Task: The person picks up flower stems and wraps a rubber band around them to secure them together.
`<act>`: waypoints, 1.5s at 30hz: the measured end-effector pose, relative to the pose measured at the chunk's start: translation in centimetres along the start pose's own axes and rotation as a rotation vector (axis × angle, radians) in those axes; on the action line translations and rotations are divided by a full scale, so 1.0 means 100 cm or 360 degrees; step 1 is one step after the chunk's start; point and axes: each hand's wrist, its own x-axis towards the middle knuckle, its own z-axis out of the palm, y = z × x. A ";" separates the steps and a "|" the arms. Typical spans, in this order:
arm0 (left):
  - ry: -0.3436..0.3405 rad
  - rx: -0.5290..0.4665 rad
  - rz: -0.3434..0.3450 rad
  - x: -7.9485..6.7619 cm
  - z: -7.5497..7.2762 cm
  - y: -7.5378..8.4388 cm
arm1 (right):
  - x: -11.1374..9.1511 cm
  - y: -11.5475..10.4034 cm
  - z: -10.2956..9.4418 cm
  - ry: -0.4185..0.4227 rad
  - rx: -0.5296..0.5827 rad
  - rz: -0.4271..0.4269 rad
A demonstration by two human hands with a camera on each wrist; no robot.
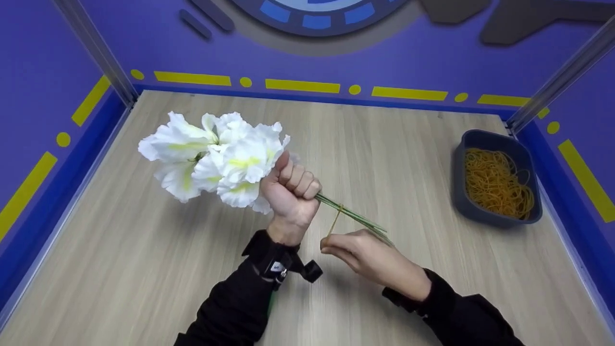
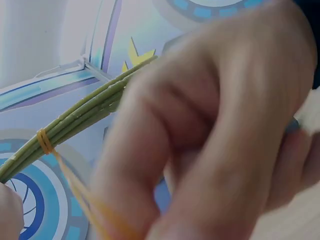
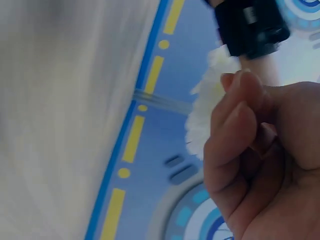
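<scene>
My left hand (image 1: 293, 194) grips a bunch of white artificial flowers (image 1: 221, 154) by the stems, just below the blossoms. The green stems (image 1: 355, 216) stick out of the fist toward the lower right. A yellow rubber band (image 2: 45, 141) is wound round the stems, and a stretched length of it runs down to my right hand (image 1: 370, 254). The thumb and fingers of that hand pinch the band's end, as the left wrist view also shows. In the right wrist view the right hand's fingers (image 3: 232, 135) are curled and the band is hidden.
A dark grey box (image 1: 497, 218) filled with loose rubber bands (image 1: 497, 182) stands at the right side of the wooden table (image 1: 120, 269). Blue-purple panels (image 1: 307, 62) with yellow markings enclose the back and both sides.
</scene>
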 end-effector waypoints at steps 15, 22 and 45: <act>-0.0226 0.0296 -0.0015 0.002 -0.004 0.001 | -0.022 -0.050 -0.047 0.0330 -0.0144 -0.0169; -0.0325 0.0455 -0.0243 -0.002 0.000 -0.002 | -0.022 -0.039 -0.071 0.0554 -0.0269 -0.0098; -0.0199 0.0142 -0.0331 -0.013 0.019 -0.019 | -0.001 0.044 -0.051 0.0450 -0.0138 0.0159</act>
